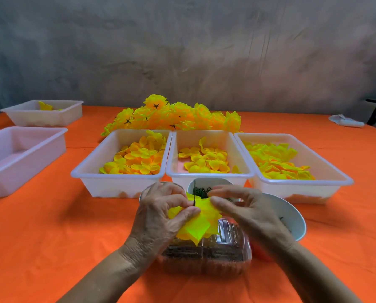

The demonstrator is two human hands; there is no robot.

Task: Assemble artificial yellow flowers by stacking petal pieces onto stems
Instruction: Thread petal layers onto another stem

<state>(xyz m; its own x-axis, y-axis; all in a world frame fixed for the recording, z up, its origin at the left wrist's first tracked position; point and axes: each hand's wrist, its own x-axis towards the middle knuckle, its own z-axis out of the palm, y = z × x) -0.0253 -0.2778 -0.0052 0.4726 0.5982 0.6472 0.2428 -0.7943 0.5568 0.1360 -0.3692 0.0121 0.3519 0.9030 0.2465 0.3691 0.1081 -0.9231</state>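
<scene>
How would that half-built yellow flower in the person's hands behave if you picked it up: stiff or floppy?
Probably floppy: the yellow fabric-like petal stack bends and creases under the left hand and right hand. Likely very light, since fingertips alone carry it. The thin dark stem stands straight, so it is perhaps the only stiff part.

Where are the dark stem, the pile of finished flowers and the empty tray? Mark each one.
dark stem (194, 194): head view, on the thin shaft above the petals.
pile of finished flowers (182, 117): head view, on the middle blooms.
empty tray (18, 147): head view, on its bare inner floor.
</scene>
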